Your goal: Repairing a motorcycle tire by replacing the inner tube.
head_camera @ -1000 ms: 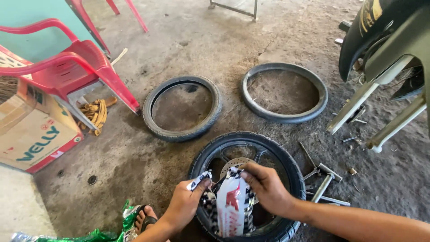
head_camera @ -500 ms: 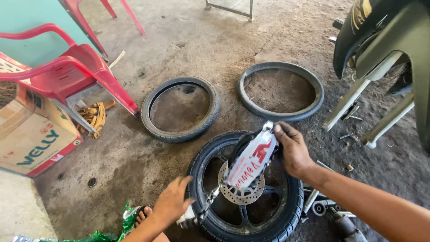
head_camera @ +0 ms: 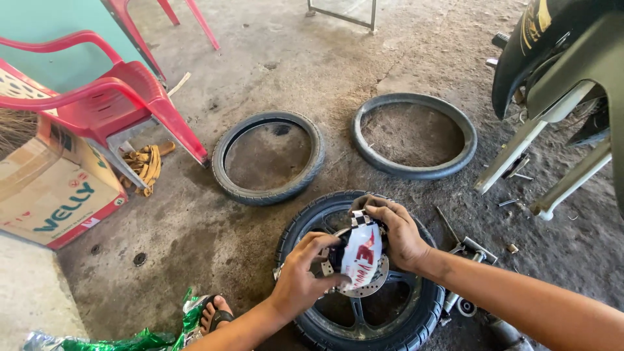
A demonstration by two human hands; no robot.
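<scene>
Head view: white-and-red pouch (head_camera: 361, 257) over wheel hub.
Left hand (head_camera: 305, 273) and right hand (head_camera: 396, 231) both clasp it above the brake disc (head_camera: 374, 286).

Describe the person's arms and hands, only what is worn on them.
Both forearms are bare up to the picture's edge: no sleeves show. The left hand and the right hand wear no gloves, and no watch, ring or wristband can be seen. Nothing wraps either wrist.
</scene>
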